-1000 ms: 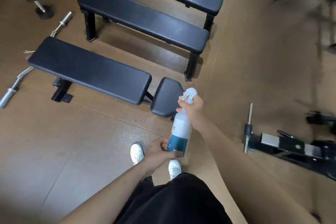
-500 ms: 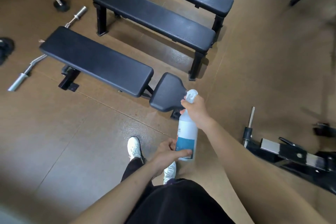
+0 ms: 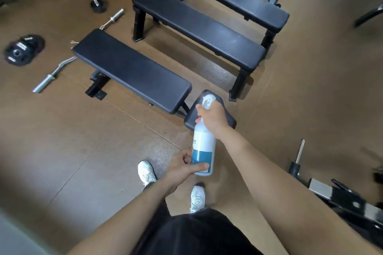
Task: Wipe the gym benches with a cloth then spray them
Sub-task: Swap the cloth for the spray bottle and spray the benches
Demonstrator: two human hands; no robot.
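Bottle: white plastic spray bottle with teal label (image 3: 204, 147) held roughly upright, nozzle over the small black padded seat (image 3: 229, 117).
Top hold: right grip (image 3: 211, 119) closed round the neck, fingers by the trigger, ready to squeeze.
Bottom hold: left grip (image 3: 182, 168) wraps the base, probably steadying the aim.
Benches: long black padded bench (image 3: 132, 70) adjoins the seat; two black flat benches (image 3: 199, 27) stand beyond.
Stage: no cloth visible; spraying looks current.

Soft, even indoor light casts faint shadows under the black padded benches (image 3: 196, 27), with wide-angle bending and blur toward the frame's edges.
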